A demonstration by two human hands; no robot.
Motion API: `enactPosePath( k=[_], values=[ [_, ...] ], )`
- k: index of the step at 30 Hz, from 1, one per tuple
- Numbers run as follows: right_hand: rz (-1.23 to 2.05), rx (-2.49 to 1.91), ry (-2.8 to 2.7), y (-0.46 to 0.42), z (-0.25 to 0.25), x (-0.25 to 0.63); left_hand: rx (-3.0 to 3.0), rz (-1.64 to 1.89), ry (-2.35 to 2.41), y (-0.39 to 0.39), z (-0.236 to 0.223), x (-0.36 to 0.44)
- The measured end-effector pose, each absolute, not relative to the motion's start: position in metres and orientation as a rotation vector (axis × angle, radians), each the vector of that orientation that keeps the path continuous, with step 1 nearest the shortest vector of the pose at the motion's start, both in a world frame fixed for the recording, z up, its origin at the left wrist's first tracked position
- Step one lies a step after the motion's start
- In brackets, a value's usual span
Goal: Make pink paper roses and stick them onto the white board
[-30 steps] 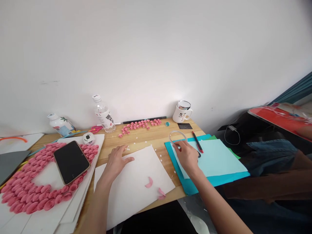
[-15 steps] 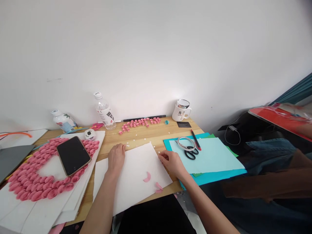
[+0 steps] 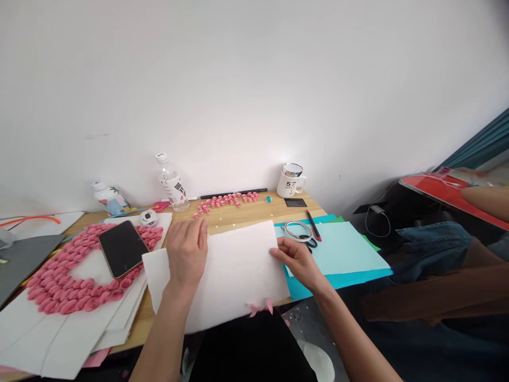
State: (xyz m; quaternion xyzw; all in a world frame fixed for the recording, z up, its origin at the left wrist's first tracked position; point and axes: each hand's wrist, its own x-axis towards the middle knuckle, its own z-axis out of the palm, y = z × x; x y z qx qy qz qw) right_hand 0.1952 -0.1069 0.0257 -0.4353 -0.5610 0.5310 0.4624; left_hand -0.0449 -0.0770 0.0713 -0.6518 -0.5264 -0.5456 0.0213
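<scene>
A white sheet of paper (image 3: 238, 273) is tipped up off the table in front of me, its far edge raised. My left hand (image 3: 186, 253) is closed on its far left part, with the fingertips hidden behind the hand. Thumb and fingers of my right hand (image 3: 296, 260) pinch the right edge near the upper corner. At the sheet's near edge, pink paper scraps (image 3: 260, 306) lie close to my lap. Several small pink rolled paper flowers (image 3: 226, 200) are spread on the table beyond the sheet.
On the left, a phone (image 3: 123, 249) rests on a pink flower wreath (image 3: 66, 292). Bottles (image 3: 174, 185) and a mug (image 3: 291, 181) stand by the wall. At right are blue sheets (image 3: 350, 249), black scissors (image 3: 310, 244), a tape roll (image 3: 298, 230) and a pen (image 3: 313, 225).
Both hands have lifted the sheet's far edge and tilted it towards me. The pink scraps have slid down to its near edge. My right hand has moved slightly right.
</scene>
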Motion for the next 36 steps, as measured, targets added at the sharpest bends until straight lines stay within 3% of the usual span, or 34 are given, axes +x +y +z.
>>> enactPosePath(
  k=[5,11,17,24,36],
  values=[
    [0.958,-1.042,-1.289,-0.118,0.029,0.214,-1.758,-1.993,-1.42,-0.105,0.105,-0.045],
    [1.262,-1.046,-1.568,-0.128,0.02,0.219,-1.732,-1.61,-1.334,-0.098,0.085,-0.046],
    [1.201,-1.064,-1.54,-0.123,0.024,0.215,-1.532,-1.512,-1.15,-0.1,0.077,-0.055],
    [1.039,-0.867,-1.224,-0.054,0.034,0.217,-1.285,-1.835,-1.33,-0.09,0.066,-0.063],
    [1.017,-0.682,-1.353,0.063,0.022,0.193,-1.486,-1.841,-1.798,-0.051,0.012,-0.093]
  ],
)
